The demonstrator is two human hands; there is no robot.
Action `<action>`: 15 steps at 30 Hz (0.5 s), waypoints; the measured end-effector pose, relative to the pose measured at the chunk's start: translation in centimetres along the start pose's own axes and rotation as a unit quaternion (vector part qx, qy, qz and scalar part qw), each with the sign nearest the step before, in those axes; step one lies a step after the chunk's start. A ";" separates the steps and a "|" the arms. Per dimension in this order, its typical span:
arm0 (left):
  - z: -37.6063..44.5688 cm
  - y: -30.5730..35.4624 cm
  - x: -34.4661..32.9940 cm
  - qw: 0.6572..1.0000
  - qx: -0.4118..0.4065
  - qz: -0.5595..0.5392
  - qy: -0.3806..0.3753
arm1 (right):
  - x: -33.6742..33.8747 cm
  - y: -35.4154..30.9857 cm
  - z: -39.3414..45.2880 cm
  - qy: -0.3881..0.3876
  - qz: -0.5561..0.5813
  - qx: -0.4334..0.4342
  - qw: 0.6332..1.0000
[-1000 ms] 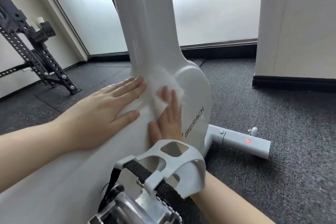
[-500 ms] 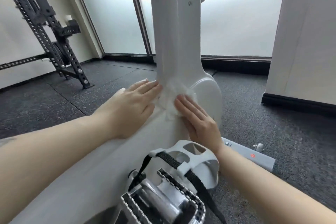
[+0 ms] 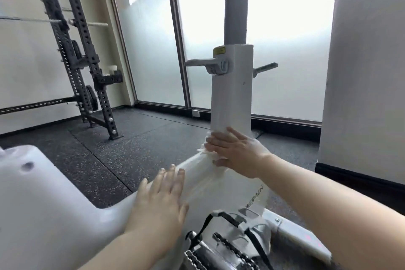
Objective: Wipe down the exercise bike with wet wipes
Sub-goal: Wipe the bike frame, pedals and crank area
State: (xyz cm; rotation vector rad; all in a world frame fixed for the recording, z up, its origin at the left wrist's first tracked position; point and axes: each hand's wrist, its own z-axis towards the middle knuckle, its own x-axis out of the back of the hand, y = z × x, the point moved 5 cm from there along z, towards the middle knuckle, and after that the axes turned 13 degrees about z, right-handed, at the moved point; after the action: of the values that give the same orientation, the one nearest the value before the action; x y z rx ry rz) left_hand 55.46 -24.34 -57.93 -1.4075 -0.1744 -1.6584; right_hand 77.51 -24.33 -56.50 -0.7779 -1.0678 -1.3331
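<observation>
The white, smooth-shelled exercise bike [image 3: 221, 184] stands on the dark speckled rubber floor [image 3: 131, 149], its sloping main frame running from the lower left up to the upright white column [image 3: 232, 98] with a grey round post [image 3: 236, 6] rising out of it. It looks heavy and rigid, so it should stay put under wiping pressure; its glossy plastic skin is likely slick, more so once damp. There is no need to lift it, only to brace against a broad flat part of the frame, away from the grey caged pedal with black strap [image 3: 238, 223] and the grey clamp lever [image 3: 206, 64] on the column

The thin white wet wipe [image 3: 202, 151] is soft, limp and light; it probably bunches and slides unless pinned flat under the palm and fingers. It sits at the joint where the sloping frame meets the base of the column, with only its crumpled edge showing beside the fingers

The right hand [image 3: 235, 152] lies spread flat, fingers straight and pointing left, pressing the wipe against the bike at that joint. The left hand [image 3: 163, 200] is also flat with fingers extended, resting bare on the sloping frame just below, holding nothing and seemingly steadying the body

A black perforated steel rack [image 3: 87, 68] stands well apart at the left
</observation>
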 end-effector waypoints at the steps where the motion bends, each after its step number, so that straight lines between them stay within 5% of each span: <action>1: -1.3 -0.6 -0.5 1.000 -0.018 -0.026 -0.002 | -0.1 -0.3 -0.2 0.001 0.032 -0.029 0.999; 5: -4.4 -2.4 -1.6 0.998 -0.049 -0.030 0.013 | -0.2 -6.6 -0.4 0.027 0.337 -0.066 0.939; 11: -5.8 -4.8 2.3 0.997 -0.063 -0.003 -0.045 | 2.2 -11.0 1.1 0.045 0.246 -0.042 0.967; 15: -6.7 -6.2 0.3 0.995 -0.072 0.000 -0.063 | 2.7 -13.1 1.3 0.049 0.263 -0.114 0.957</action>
State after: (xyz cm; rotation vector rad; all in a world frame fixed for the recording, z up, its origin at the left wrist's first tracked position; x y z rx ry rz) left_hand 46.38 -25.19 -57.20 -1.6225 -0.1292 -1.6081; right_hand 64.16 -25.72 -55.26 -1.0689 -0.5727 -1.0275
